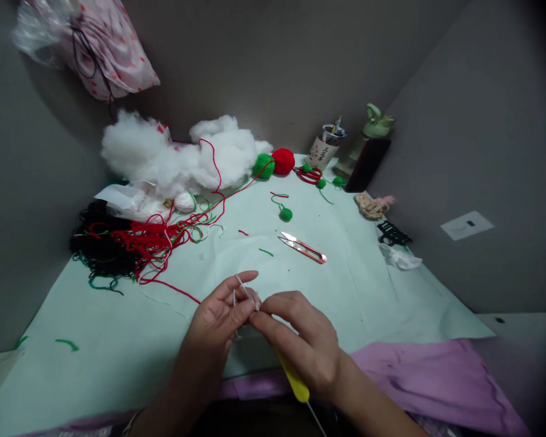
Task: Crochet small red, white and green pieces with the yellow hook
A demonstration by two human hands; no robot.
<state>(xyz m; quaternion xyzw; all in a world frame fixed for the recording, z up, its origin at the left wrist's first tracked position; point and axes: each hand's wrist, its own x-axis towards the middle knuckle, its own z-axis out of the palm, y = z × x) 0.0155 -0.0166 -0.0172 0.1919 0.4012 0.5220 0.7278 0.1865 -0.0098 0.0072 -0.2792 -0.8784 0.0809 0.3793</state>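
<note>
Near the front of the table my left hand (pixel 225 312) is closed in a pinch on white yarn (pixel 244 286), which loops over its raised index finger. My right hand (pixel 307 340) is closed around a crochet hook with a yellow handle (pixel 293 377); a thin metal shaft sticks out of the handle's lower end. Both hands' fingertips meet at the white yarn, and the hook's tip is hidden there. Beyond them lie orange-handled thread snips (pixel 306 247), blades apart, and a small green ball (pixel 286 213) with a yarn tail.
Tangled red yarn (pixel 150 240) and black yarn (pixel 102 249) lie left. White stuffing (pixel 222 155), a green yarn ball (pixel 264 165) and a red yarn ball (pixel 283 161) sit behind. Red-handled scissors (pixel 310 175), a pen cup (pixel 324 150) and a black hair clip (pixel 392 232) are right.
</note>
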